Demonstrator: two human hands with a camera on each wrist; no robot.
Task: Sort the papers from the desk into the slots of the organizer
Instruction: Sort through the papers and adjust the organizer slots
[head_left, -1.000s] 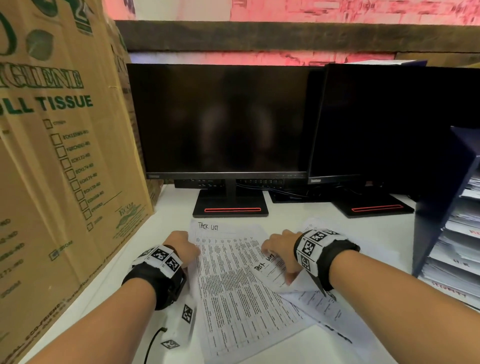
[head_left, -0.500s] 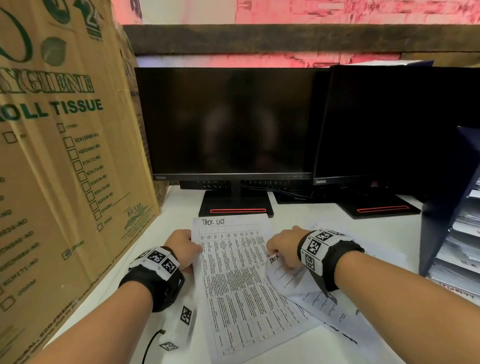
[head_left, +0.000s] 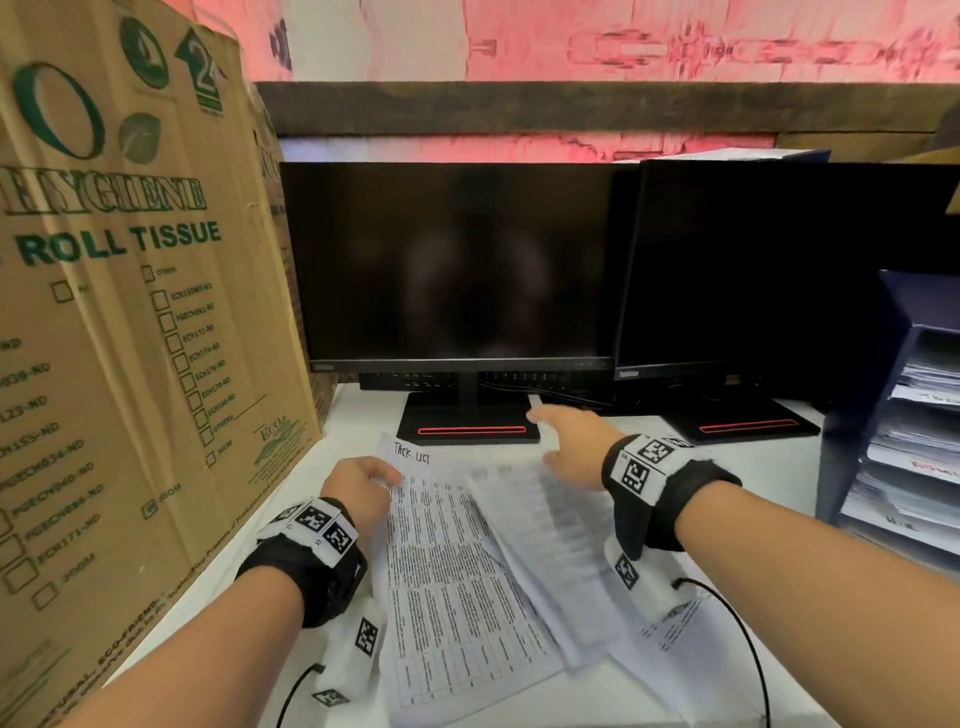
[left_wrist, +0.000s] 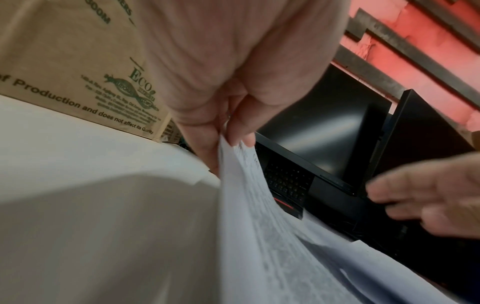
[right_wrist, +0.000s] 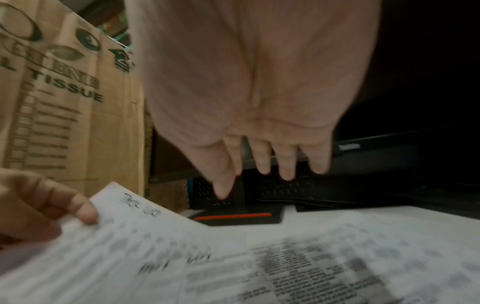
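Observation:
A printed sheet headed with handwriting (head_left: 447, 582) lies on the white desk (head_left: 358, 421); my left hand (head_left: 363, 488) pinches its upper left edge between thumb and fingers (left_wrist: 233, 131). A second printed sheet (head_left: 550, 551) overlaps it on the right, and more papers (head_left: 675, 634) lie under my right forearm. My right hand (head_left: 566, 441) hovers above those sheets with straight, spread fingers (right_wrist: 262, 162) and holds nothing. The dark blue organizer (head_left: 857, 415) stands at the right edge, its slots stacked with papers (head_left: 914, 452).
A tall cardboard tissue box (head_left: 130, 338) walls off the left side. Two dark monitors (head_left: 452, 265) (head_left: 779, 270) stand at the back on black bases (head_left: 467, 423). Cables run from both wrist cameras near the desk's front edge.
My right hand has let go of the sheet it held down and risen forward with fingers spread. The second sheet now lies flatter beside the first. My left hand keeps its pinch.

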